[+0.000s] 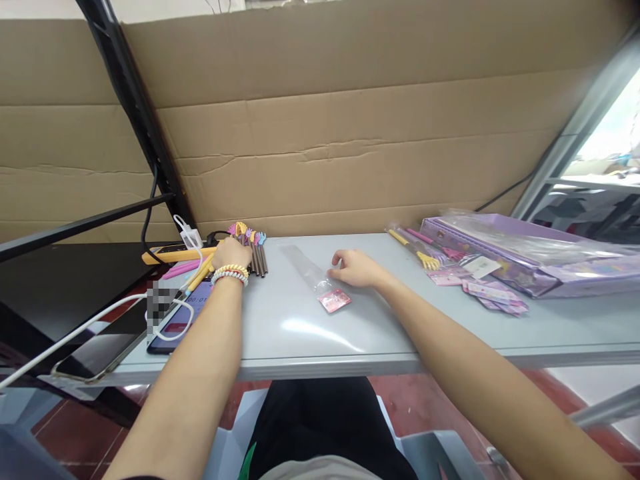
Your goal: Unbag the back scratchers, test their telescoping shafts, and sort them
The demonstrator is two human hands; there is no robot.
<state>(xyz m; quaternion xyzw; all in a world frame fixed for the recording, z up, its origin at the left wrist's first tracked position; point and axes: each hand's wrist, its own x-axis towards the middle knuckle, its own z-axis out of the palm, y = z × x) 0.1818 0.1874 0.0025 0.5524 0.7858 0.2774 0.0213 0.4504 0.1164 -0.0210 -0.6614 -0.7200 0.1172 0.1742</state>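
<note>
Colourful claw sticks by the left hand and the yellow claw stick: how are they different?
The colourful claw sticks lie bunched and bare at the left hand, claws pointing away. The yellow claw stick lies untouched in clear plastic, claw pointing nearer. Both lie on the grey table.

a pixelated patch (160, 299) masks part of the phone (170, 337); the purple box (500, 257) is cropped.

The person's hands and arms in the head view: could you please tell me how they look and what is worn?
The left hand and right hand are bare, without gloves, and both forearms show no sleeves. The left wrist wears stacked beaded bracelets, one yellowish, one white. The right wrist wears nothing; no rings are discernible.
</note>
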